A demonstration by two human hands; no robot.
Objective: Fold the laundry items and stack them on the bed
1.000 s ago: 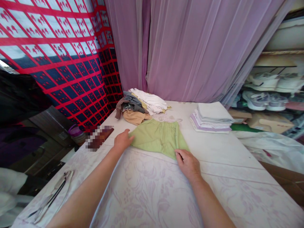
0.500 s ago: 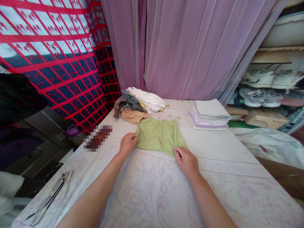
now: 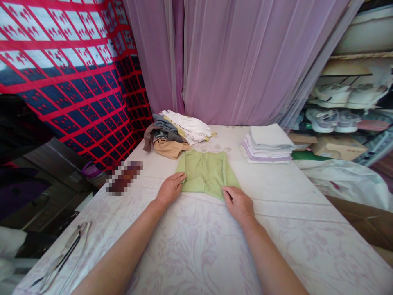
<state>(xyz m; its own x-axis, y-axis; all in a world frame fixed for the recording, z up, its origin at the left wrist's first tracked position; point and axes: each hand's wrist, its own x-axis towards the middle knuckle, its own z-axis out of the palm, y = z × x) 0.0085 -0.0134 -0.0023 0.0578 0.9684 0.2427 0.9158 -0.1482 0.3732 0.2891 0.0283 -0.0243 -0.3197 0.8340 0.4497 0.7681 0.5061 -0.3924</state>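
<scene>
A pair of light green shorts (image 3: 204, 170) lies spread on the patterned bed sheet (image 3: 190, 241), waistband toward the curtain. At their left edge, my left hand (image 3: 171, 189) is closed, its fingers pressed together on the fabric; the thumb is mostly hidden. My right hand (image 3: 238, 204) pinches the lower right part between thumb and curled fingers. Touching the waistband side is a heap of crumpled clothes, with a tan garment (image 3: 170, 148) nearest and a white one (image 3: 192, 126) on top.
A neat stack of folded white and lilac cloths (image 3: 267, 143) stands at the back right. Glasses (image 3: 66, 256) lie near the left edge, below a pixelated patch. Purple curtains (image 3: 239, 61) hang behind; shelves with shoes (image 3: 333, 119) stand right.
My left hand has shifted slightly right relative to the shorts, its fingers now lying over their left edge. My right hand keeps its pinch. The view has turned slightly.
</scene>
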